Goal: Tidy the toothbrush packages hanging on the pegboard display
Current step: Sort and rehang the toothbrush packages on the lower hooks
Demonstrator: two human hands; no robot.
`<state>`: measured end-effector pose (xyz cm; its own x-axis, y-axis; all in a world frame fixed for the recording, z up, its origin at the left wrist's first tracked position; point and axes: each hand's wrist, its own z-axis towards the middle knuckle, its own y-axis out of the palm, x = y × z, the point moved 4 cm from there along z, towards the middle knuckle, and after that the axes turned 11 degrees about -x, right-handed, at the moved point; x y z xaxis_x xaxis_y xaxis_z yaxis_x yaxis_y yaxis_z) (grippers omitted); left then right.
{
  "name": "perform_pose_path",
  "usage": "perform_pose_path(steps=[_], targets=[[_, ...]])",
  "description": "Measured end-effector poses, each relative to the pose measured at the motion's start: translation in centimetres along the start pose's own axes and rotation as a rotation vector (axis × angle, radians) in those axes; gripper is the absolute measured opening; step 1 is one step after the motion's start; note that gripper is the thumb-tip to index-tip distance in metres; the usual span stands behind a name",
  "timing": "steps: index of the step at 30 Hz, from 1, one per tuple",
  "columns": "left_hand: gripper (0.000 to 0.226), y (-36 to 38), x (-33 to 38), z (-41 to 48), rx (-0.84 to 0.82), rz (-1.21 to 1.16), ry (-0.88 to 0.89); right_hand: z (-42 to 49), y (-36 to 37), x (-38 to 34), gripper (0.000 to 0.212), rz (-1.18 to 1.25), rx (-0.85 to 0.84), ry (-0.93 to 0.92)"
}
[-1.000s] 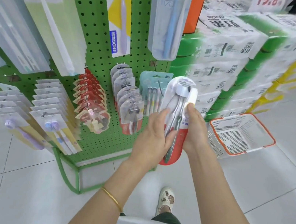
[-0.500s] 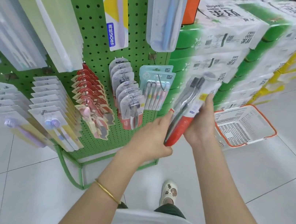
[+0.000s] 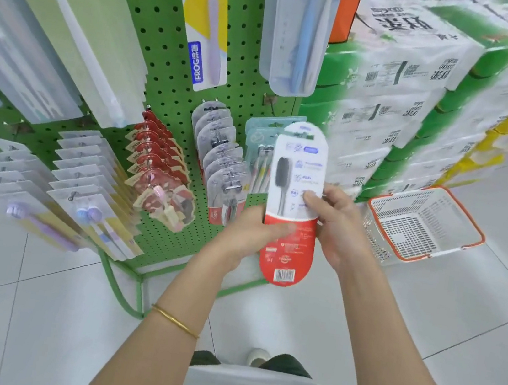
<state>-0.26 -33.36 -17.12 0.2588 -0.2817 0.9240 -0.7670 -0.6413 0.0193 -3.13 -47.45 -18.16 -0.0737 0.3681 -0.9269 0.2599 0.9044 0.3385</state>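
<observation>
Hands meet at the middle of the scene around one toothbrush package, held upright in the air just in front of the lower right corner of the green pegboard. The left hand grips the package's red lower part, thumb pressed on the front and fingers curled behind. The right hand pinches its right edge higher up, thumb on the white part. The side facing the camera carries a printed dark brush head and a barcode at the bottom (the small text is too blurred to read). A thin gold bracelet sits on the left wrist.

Behind the held package, on the board's lowest hooks, hang a teal pack, then to its left a row of grey-topped packs, a row of red packs and, further left, rows of white packs. Longer packs hang above, among them one with a yellow panel and a clear one holding a blue brush.

To the right, wrapped green and white bundles are stacked high. Near them a white basket with an orange rim stands on the tiled floor.
</observation>
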Motion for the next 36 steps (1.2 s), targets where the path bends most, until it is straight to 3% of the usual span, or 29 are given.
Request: perform_pose_path(steps=[5, 9, 11, 15, 20, 24, 28, 31, 33, 36], targets=[[0.022, -2.6, 4.5, 0.3, 0.307, -0.066, 0.176, 0.9, 0.4, 0.6, 0.027, 0.007, -0.266, 0.107], [0.026, -4.1, 6.0, 0.4, 0.485, -0.029, 0.242, 2.0, 0.8, 0.5, 0.029, -0.01, -0.361, 0.152], [0.025, -4.0, 5.9, 0.4, 0.487, -0.058, 0.248, 2.3, 0.9, 0.3, 0.033, 0.007, -0.422, 0.177], [0.018, -3.3, 4.8, 0.2, 0.437, -0.243, 0.22, 1.5, 1.5, 1.4, 0.075, 0.195, -0.55, 0.339], [0.018, -3.0, 3.7, 0.1, 0.443, -0.38, 0.24, 0.7, 2.8, 3.8, 0.081, 0.357, -0.655, 0.469], [0.017, -4.0, 3.9, 0.0, 0.477, -0.204, 0.204, 1.0, 3.6, 3.9, 0.085, 0.438, -0.735, 0.481], [0.016, -6.9, 4.7, -0.7, 0.676, 0.049, 0.281, 3.0, 3.2, 3.1, 0.079, 0.402, -0.592, 0.352], [0.024, -9.3, 3.9, -1.8, 0.804, 0.045, 0.294, 4.1, 3.5, 3.1, 0.089, 0.141, -0.498, 0.296], [0.025, -10.4, 3.1, -2.1, 0.803, 0.041, 0.271, 4.5, 3.8, 3.9, 0.097, -0.059, -0.428, 0.296], [0.023, -10.9, 2.0, -1.8, 0.751, 0.036, 0.242, 4.3, 4.3, 5.2, 0.09, -0.31, -0.271, 0.255]])
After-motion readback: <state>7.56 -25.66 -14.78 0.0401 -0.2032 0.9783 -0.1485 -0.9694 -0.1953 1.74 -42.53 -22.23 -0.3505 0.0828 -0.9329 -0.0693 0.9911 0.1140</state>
